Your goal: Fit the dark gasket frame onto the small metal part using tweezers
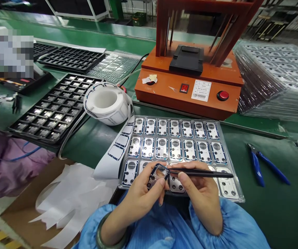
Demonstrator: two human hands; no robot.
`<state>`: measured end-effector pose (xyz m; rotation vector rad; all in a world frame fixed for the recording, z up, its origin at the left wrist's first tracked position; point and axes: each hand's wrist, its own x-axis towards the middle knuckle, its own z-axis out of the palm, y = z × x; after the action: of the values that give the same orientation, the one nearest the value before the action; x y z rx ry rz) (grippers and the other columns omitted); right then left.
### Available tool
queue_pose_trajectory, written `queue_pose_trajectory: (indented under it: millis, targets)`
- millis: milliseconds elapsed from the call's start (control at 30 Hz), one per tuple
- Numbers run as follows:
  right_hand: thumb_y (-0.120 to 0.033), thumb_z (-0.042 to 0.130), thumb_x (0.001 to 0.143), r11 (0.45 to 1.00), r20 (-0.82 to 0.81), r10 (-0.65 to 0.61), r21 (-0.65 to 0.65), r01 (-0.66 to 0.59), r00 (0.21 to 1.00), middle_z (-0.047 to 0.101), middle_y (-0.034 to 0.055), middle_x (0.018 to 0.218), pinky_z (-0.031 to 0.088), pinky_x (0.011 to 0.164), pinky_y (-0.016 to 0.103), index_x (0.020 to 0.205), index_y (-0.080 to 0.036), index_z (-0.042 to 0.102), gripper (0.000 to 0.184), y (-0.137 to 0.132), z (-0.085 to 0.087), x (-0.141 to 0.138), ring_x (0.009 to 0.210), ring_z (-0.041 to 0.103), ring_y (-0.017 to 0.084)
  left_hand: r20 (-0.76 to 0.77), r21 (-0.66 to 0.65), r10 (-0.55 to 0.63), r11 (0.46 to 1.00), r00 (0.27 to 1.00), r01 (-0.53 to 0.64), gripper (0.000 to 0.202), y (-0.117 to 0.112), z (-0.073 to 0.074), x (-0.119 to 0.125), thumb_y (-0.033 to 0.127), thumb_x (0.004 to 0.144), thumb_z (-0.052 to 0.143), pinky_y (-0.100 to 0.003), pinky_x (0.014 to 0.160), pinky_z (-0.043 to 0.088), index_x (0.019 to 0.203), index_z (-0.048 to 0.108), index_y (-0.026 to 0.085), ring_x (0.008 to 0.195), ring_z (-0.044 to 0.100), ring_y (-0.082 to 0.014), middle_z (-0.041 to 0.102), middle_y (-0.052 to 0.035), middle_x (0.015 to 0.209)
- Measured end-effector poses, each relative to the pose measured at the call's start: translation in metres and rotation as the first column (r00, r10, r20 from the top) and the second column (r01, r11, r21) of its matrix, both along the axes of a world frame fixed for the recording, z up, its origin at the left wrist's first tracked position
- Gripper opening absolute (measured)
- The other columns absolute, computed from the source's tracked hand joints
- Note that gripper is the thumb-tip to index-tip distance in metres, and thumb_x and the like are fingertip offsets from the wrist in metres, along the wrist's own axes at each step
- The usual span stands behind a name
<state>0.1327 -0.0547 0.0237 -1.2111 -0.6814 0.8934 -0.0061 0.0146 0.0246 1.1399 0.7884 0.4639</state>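
Left hand [141,193] grasps small part [155,176]; right hand [203,193] grasps tweezers [203,173]; green bench [268,207], factory room.

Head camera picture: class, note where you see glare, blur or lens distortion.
Head view: glare on the clear tray of metal parts and on the stacked clear trays at right; a blurred-out block at upper left; wide-angle bending of the green bench edge; the left hand, right hand and black tweezers are sharp and evenly lit.

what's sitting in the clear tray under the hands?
The clear tray holds rows of small metal parts, one per pocket. The left hand and right hand cover several front-row pockets; their contents are hidden.
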Motion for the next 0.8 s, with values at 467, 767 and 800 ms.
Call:
queue_pose_trajectory:
  millis: [467, 767, 800]
  targets:
    - [-0.023, 0.067, 0.084, 0.998, -0.036, -0.034, -0.056, 0.032, 0.999, 0.073, 0.0005, 0.090, 0.059, 0.073, 0.030, 0.093, -0.025, 0.059, 0.013, 0.0028, -0.0008, -0.0021, 0.082, 0.071, 0.017, -0.007, 0.070, -0.087, 0.994, 0.996, 0.087, 0.032, 0.0017, -0.0056, -0.0046, 0.035, 0.093, 0.049, -0.024, 0.055, 0.047, 0.121, 0.046, 0.019, 0.051, 0.055, -0.0078, 0.060, -0.0008, 0.078]
    - [-0.026, 0.070, 0.082, 0.996, -0.085, -0.032, -0.081, 0.025, 0.996, 0.075, 0.0014, 0.086, 0.060, 0.071, 0.031, 0.091, -0.024, 0.058, 0.015, 0.0035, -0.0055, 0.0008, 0.077, 0.072, 0.018, -0.021, 0.074, -0.102, 0.992, 0.995, 0.103, 0.032, 0.0006, -0.0048, -0.0039, 0.035, 0.094, 0.047, -0.023, 0.056, 0.046, 0.122, 0.046, 0.020, 0.052, 0.054, -0.0076, 0.059, -0.0006, 0.080]
    - [-0.026, 0.070, 0.082, 0.996, -0.093, -0.037, -0.086, 0.029, 0.995, 0.075, 0.0013, 0.086, 0.060, 0.071, 0.031, 0.091, -0.024, 0.058, 0.015, 0.0033, -0.0054, 0.0008, 0.076, 0.072, 0.018, -0.020, 0.073, -0.099, 0.992, 0.995, 0.100, 0.032, 0.0003, -0.0048, -0.0040, 0.035, 0.094, 0.047, -0.023, 0.055, 0.046, 0.122, 0.046, 0.020, 0.052, 0.054, -0.0075, 0.059, -0.0004, 0.080]
